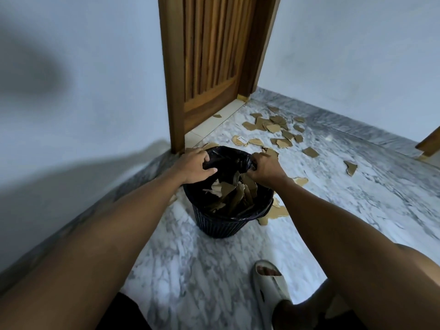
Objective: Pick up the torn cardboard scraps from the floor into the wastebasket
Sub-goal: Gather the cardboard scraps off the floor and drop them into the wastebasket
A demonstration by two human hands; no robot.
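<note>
On the marble floor near the wooden door stands the black wastebasket, partly filled with torn cardboard; the left hand grips the black liner at the far-left rim; the right hand pinches it at the far-right rim; cardboard scraps lie scattered beyond and beside the basket; a pale slipper sits nearer.

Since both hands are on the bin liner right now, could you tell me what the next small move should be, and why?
Probably let go with the right hand and reach for the nearest cardboard scrap. Both it and the left hand grip the black liner of the wastebasket, while many scraps lie on the floor.
</note>
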